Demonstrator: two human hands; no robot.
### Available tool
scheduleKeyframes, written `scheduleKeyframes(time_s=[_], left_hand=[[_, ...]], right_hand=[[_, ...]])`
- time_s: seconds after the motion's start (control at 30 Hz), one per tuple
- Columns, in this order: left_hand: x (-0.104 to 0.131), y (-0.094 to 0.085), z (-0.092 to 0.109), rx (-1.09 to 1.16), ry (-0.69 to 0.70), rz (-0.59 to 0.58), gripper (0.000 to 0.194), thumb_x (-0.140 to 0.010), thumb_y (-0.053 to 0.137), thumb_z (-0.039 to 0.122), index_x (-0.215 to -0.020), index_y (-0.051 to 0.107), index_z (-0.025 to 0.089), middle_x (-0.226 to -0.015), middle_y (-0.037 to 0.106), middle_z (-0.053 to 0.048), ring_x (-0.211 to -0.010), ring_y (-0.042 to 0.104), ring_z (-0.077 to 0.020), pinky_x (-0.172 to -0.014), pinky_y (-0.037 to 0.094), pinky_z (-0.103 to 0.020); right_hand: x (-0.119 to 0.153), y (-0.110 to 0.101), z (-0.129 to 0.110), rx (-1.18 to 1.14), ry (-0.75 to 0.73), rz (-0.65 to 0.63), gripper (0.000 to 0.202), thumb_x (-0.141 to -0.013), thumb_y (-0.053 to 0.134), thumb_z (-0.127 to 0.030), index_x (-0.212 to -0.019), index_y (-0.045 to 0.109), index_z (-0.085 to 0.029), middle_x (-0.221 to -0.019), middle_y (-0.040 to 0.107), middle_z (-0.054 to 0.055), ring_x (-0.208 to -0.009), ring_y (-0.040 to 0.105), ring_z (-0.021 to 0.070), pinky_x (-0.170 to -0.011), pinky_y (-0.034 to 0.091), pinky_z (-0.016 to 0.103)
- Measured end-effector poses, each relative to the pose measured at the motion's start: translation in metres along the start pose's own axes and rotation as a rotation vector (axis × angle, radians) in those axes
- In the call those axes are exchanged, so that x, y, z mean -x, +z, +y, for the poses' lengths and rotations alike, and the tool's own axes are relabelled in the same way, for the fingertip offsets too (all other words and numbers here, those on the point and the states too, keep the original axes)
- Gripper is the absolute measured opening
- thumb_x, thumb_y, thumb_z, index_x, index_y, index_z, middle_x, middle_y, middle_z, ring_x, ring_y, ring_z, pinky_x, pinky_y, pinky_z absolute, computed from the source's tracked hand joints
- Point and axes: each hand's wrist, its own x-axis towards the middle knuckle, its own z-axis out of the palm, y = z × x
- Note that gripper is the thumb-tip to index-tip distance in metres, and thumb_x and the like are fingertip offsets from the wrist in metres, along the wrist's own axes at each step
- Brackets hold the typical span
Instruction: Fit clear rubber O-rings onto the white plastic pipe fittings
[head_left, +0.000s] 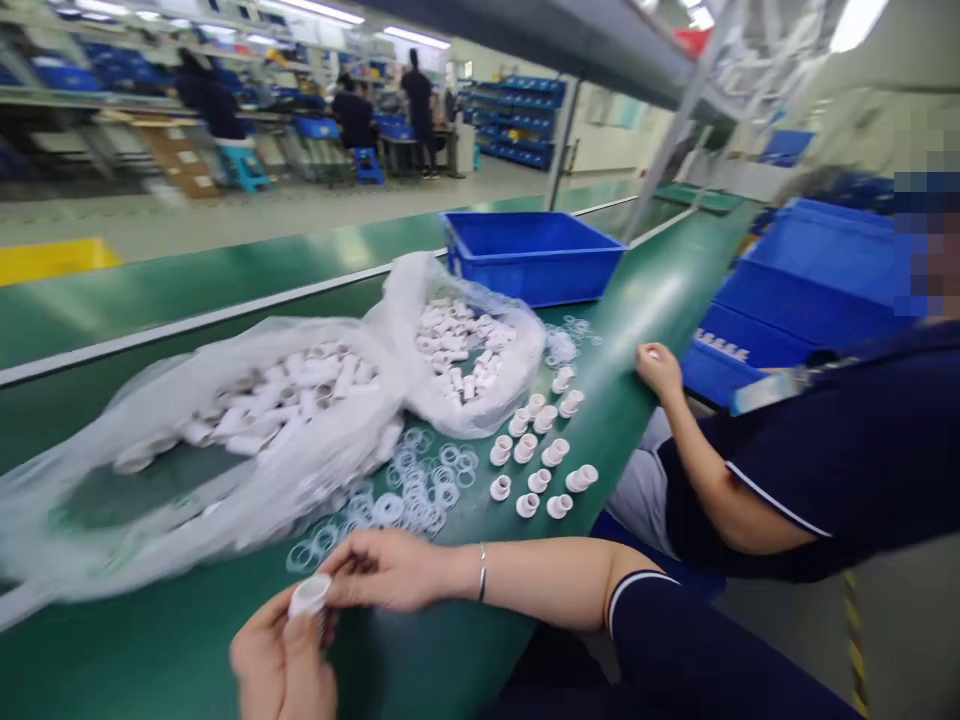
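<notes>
Near the bottom of the view, my left hand (pixel 281 655) grips a short white plastic pipe fitting (pixel 309 596), its round opening facing up. Closed in a pinch, my right hand (pixel 390 570) meets the same fitting from the right side; whether a ring is between its fingertips cannot be seen. Just beyond my hands, clear thin rings (pixel 420 490) lie in a loose pile. Several white flanged fittings (pixel 525 447) stand upright in rough rows to the right. Behind the rings, one clear plastic bag (pixel 300 400) and another bag (pixel 469 350) lie open with many white fittings inside.
Everything lies on a green work surface (pixel 420 660). A blue bin (pixel 536 260) stands behind the bags, and more blue bins (pixel 810 270) are at the right. A co-worker's hand (pixel 660 372) rests near the surface's right edge. A second, smaller ring pile (pixel 562 345) lies by the right bag.
</notes>
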Motion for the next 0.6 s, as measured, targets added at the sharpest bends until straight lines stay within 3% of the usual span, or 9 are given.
scheduleKeyframes(time_s=[0.1, 0.3, 0.43, 0.6], left_hand=[[0.004, 0.009, -0.002, 0.208, -0.044, 0.073, 0.042, -0.083, 0.059, 0.06, -0.098, 0.056, 0.021, -0.07, 0.056, 0.001, -0.059, 0.049, -0.0135, -0.054, 0.042, -0.025], [0.006, 0.022, 0.009, 0.617, -0.218, -0.01, 0.043, -0.076, 0.07, 0.055, -0.092, 0.053, 0.018, -0.063, 0.051, 0.003, -0.055, 0.044, -0.0105, -0.051, 0.036, -0.022], [0.005, 0.021, 0.013, 0.717, -0.27, -0.08, 0.041, -0.081, 0.065, 0.055, -0.092, 0.052, 0.018, -0.064, 0.054, 0.001, -0.055, 0.045, -0.0109, -0.052, 0.036, -0.023], [0.007, 0.021, 0.013, 0.75, -0.284, -0.113, 0.041, -0.083, 0.063, 0.056, -0.09, 0.052, 0.018, -0.059, 0.05, 0.002, -0.054, 0.043, -0.0104, -0.052, 0.035, -0.021]], right_hand=[[0.004, 0.002, 0.003, -0.025, -0.064, 0.035, 0.054, -0.074, 0.07, -0.056, -0.102, 0.054, -0.013, -0.072, 0.061, -0.002, -0.067, 0.062, 0.0108, -0.071, 0.049, 0.026], [0.013, -0.001, -0.007, 0.011, -0.054, 0.024, 0.047, -0.079, 0.066, -0.054, -0.099, 0.05, -0.015, -0.065, 0.061, -0.004, -0.061, 0.062, 0.0107, -0.064, 0.049, 0.025], [0.016, -0.003, -0.013, 0.091, -0.045, 0.103, 0.04, -0.083, 0.061, -0.052, -0.096, 0.054, -0.015, -0.064, 0.06, -0.004, -0.057, 0.057, 0.0062, -0.057, 0.043, 0.02], [0.017, 0.001, -0.015, 0.072, -0.002, 0.07, 0.039, -0.081, 0.063, -0.051, -0.094, 0.049, -0.017, -0.063, 0.063, -0.003, -0.057, 0.062, 0.0101, -0.057, 0.045, 0.022]])
